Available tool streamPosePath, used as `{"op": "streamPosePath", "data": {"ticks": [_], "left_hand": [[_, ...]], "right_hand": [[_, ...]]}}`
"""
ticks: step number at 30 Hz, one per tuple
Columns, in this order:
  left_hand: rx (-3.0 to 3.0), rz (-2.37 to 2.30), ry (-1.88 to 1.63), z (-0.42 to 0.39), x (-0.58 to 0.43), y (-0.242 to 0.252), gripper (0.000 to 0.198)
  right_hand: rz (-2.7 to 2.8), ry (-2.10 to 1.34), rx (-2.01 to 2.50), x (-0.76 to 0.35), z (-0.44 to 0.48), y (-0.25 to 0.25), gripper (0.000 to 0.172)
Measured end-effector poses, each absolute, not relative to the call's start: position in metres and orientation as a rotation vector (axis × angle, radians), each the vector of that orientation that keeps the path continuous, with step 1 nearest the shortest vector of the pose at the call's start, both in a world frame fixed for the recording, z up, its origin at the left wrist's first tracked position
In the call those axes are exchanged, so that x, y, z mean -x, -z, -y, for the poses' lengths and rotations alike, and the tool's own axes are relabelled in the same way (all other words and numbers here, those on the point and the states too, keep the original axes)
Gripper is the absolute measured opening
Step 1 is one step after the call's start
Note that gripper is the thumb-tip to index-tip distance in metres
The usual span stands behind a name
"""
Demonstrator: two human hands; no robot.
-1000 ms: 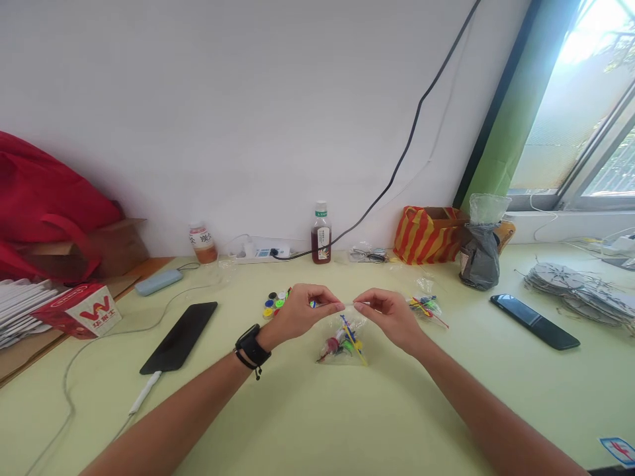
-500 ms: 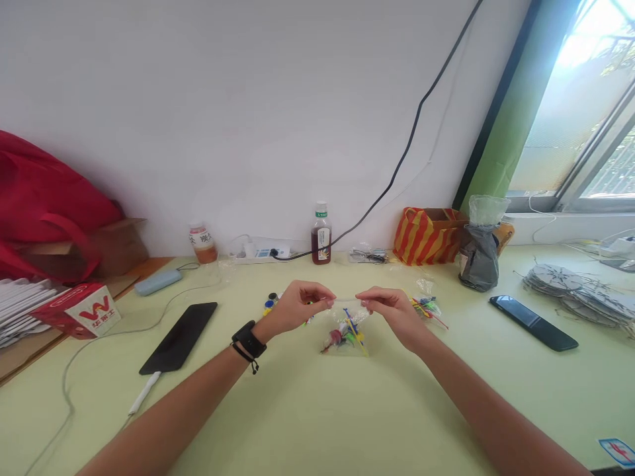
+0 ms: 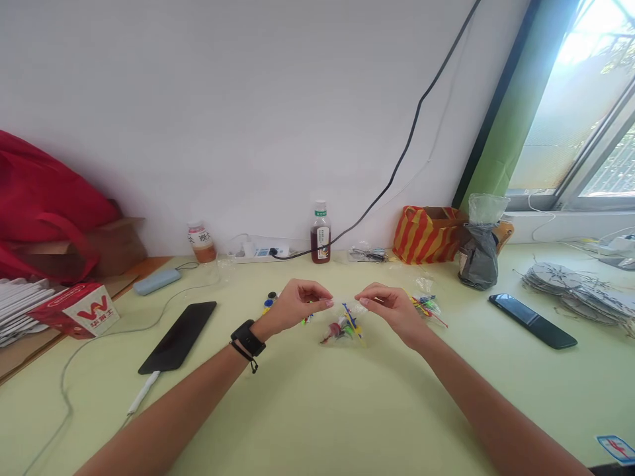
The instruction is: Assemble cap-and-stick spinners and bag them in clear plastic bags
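Observation:
A small clear plastic bag (image 3: 343, 332) of colourful plastic pieces rests on the table between my hands. Red, white, green, blue and yellow parts show through the film. Just above and left of it is my left hand (image 3: 303, 305), thumb and index finger curved towards each other with a slight gap at the tips. My right hand (image 3: 389, 309) mirrors it on the other side, fingertips close to the bag's upper edge. No film is visible stretched between the hands. More small coloured pieces (image 3: 268, 304) lie partly hidden behind my left hand.
Another bag of coloured pieces (image 3: 429, 307) lies beyond my right hand. A black phone (image 3: 178, 337) with a cable is at left, a dark phone (image 3: 533, 322) at right. Behind stand a drink bottle (image 3: 321, 241), a striped bag (image 3: 427, 235) and a power strip (image 3: 268, 251).
The bag hung from my fingertips by its top edge; now it sits lower against the table, apart from my fingers. My hands have hardly moved.

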State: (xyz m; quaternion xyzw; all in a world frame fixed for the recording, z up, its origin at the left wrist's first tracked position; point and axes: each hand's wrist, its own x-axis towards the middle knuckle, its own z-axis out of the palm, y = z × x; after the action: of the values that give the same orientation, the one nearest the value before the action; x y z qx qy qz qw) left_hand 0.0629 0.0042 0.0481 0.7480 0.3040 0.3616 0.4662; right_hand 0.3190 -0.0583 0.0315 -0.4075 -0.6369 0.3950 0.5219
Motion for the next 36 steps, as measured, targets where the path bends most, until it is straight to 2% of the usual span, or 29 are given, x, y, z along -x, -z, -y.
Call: {"op": "streamPosePath", "data": {"ticks": [4,10,23,33,36], "left_hand": [[-1.866,-0.781,-0.889,-0.006,-0.064,-0.048,0.034],[-1.984,-0.759,-0.843,-0.002,-0.066,-0.051,0.029],[-1.852,-0.699,-0.951,-0.001,-0.068,-0.045,0.022],[-1.852,-0.784,-0.942,0.003,-0.070,-0.046,0.031],[-1.882,-0.785,-0.939,0.005,-0.071,-0.049,0.031]], "right_hand": [[1.527,-0.863,1.021,-0.317,0.056,-0.027,0.029],[1.519,-0.802,1.044,-0.316,0.055,-0.027,0.026],[1.536,-0.716,0.954,-0.319,0.052,-0.021,0.021],[1.550,-0.675,0.928,-0.313,0.057,-0.024,0.019],[1.472,-0.734,0.935,-0.313,0.057,-0.024,0.029]]}}
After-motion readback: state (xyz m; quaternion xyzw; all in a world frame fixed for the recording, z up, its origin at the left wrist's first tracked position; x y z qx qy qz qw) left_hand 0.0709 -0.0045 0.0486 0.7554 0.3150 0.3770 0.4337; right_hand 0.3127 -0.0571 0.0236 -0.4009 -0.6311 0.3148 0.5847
